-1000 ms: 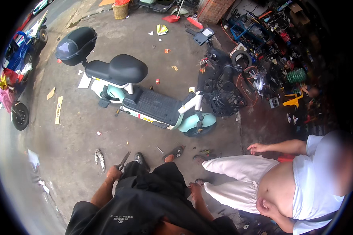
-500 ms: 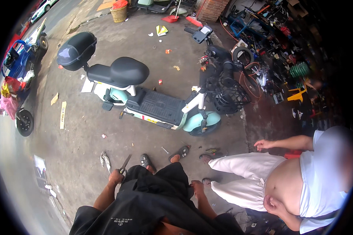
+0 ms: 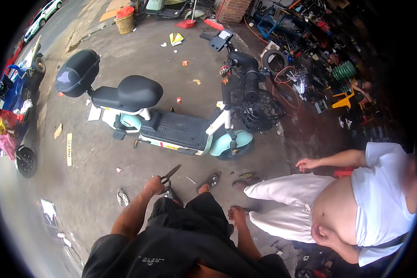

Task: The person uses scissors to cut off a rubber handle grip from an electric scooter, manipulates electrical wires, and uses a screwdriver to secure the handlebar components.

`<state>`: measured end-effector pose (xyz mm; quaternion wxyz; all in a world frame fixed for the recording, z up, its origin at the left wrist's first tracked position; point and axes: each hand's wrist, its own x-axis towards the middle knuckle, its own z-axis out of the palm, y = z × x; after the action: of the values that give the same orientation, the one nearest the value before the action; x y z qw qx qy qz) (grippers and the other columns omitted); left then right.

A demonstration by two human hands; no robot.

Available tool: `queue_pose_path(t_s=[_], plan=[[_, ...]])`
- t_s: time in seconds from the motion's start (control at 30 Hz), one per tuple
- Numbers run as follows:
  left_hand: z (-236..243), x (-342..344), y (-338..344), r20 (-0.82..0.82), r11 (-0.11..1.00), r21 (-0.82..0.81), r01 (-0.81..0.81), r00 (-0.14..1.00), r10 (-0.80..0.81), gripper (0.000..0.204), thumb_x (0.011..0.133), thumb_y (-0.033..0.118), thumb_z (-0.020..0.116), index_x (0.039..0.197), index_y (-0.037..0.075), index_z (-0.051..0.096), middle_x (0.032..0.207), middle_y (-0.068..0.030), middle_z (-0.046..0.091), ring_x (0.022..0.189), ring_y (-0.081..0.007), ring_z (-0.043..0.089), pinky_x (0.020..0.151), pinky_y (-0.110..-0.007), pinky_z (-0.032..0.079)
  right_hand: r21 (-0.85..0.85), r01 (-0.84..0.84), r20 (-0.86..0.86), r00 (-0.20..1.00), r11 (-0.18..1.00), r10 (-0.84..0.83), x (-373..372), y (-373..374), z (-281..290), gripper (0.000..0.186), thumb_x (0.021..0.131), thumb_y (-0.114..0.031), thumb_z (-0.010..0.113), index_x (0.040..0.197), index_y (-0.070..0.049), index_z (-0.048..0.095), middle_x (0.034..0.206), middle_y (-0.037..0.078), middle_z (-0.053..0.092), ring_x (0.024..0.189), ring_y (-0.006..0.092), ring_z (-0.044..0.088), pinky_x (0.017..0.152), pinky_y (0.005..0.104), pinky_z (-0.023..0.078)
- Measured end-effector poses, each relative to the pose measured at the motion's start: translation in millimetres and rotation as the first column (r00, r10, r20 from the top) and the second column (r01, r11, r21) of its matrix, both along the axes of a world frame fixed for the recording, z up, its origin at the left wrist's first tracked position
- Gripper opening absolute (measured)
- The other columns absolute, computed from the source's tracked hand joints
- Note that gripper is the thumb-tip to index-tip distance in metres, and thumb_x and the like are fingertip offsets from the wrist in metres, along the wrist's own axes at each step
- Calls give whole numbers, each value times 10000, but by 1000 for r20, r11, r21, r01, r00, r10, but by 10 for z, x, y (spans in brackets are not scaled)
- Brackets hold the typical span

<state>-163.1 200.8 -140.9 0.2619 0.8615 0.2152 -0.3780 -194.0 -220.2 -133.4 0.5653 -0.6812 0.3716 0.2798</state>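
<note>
My left hand point(image 3: 154, 186) is closed round the handles of a pair of dark scissors point(image 3: 172, 173). Their blades point up and to the right, over the ground in front of my sandals. My right hand point(image 3: 236, 215) hangs low beside my black shorts with its fingers curled; whether anything is inside them is hidden. Ahead stands a mint-green and white electric scooter point(image 3: 176, 132), upright, with a black seat point(image 3: 140, 89), a rear box point(image 3: 78, 74) and a black front basket point(image 3: 262, 114). Neither hand touches it. A small wrench point(image 3: 191, 180) lies beyond my feet.
Close on my right stands another person point(image 3: 278, 194) in a white shirt and pale trousers. Tools and parts crowd the far right, near a tyre point(image 3: 274, 62) and a yellow stool point(image 3: 344, 99). Pale gloves point(image 3: 122, 198) lie left of me. A loaded blue cart point(image 3: 11, 88) stands far left.
My left hand has moved forward and right with the scissors, whose blades now tilt further right. My right hand has moved slightly right. The whole view has shifted a little.
</note>
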Motion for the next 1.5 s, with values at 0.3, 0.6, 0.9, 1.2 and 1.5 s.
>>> queue_pose_path(t_s=[0.3, 0.6, 0.9, 1.2, 1.5], plan=[[999, 2411, -781, 400, 999, 53, 0, 916, -21, 335, 755, 123, 559, 1067, 17, 616, 1084, -202, 640, 1046, -349, 607, 887, -416, 484, -141, 357, -136, 917, 924, -375, -975, -631, -106, 42, 802, -96, 557, 809, -57, 544, 612, 16, 482, 464, 114, 457, 410, 252, 363], [409, 1106, -467, 66, 964, 105, 244, 966, -251, 344, 778, 129, 549, 1107, 44, 602, 1087, -192, 640, 1043, -335, 612, 875, -430, 488, -78, 319, -227, 917, 945, -329, -903, -688, -310, 90, 778, -78, 544, 712, -76, 483, 603, 20, 460, 444, 107, 422, 365, 238, 304], [-169, -1613, 499, -313, 949, 275, -155, 919, 241, 369, 733, 211, 660, 1064, 48, 665, 1084, -174, 653, 1043, -314, 623, 848, -395, 508, 110, 13, -11, 1000, 994, -12, 203, -330, -486, 118, 831, -138, 548, 922, -67, 568, 677, 20, 541, 527, 112, 505, 464, 246, 414], [-355, -2001, 417, -175, 923, 107, -371, 907, 384, 382, 690, 193, 653, 1030, 19, 653, 1059, -219, 645, 1025, -355, 619, 838, -430, 503, 42, -168, -77, 982, 985, 171, 64, 229, -416, 178, 849, -198, 591, 942, -47, 572, 699, 40, 568, 558, 135, 536, 506, 269, 436], [-357, -1661, 201, -128, 937, 3, -350, 929, 348, 394, 769, 297, 603, 1056, 31, 652, 1088, -226, 632, 1060, -373, 594, 884, -447, 478, -35, -73, -58, 996, 997, 71, -279, 103, -328, 158, 809, -115, 521, 657, -75, 520, 570, 28, 491, 468, 123, 470, 412, 268, 341]])
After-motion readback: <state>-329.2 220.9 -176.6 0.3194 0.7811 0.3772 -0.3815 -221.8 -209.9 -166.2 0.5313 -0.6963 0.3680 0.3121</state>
